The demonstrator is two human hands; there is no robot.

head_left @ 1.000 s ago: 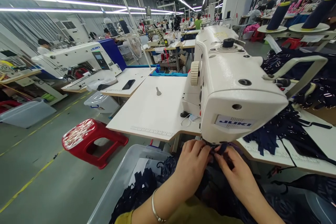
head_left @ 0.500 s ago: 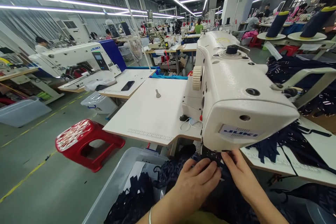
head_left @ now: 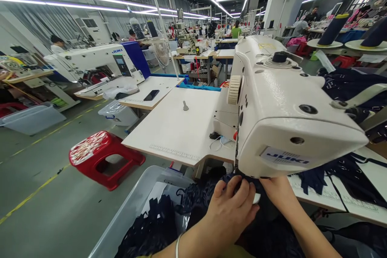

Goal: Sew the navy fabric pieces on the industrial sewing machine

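A white sewing machine (head_left: 290, 100) marked JUKI stands in front of me. Below its head, my left hand (head_left: 231, 205) is closed, with curled fingers gripping dark navy fabric (head_left: 225, 178). A small white piece (head_left: 256, 198) shows beside those fingers; I cannot make out what it is. My right hand (head_left: 276, 193) reaches under the right side of the machine head, its fingertips hidden by the casing. Dark cloth hangs between and below both hands.
A clear plastic bin (head_left: 130, 205) at lower left holds dark navy straps (head_left: 148, 225). The white tabletop (head_left: 172, 129) carries a small grey metal piece (head_left: 185, 106). A red stool (head_left: 105, 161) stands left. More navy pieces (head_left: 344, 173) lie on the right table.
The view has shifted, so the surroundings appear slightly further right. My right hand's fingertips have gone out of sight under the machine head. The white piece by my left hand shows more clearly.
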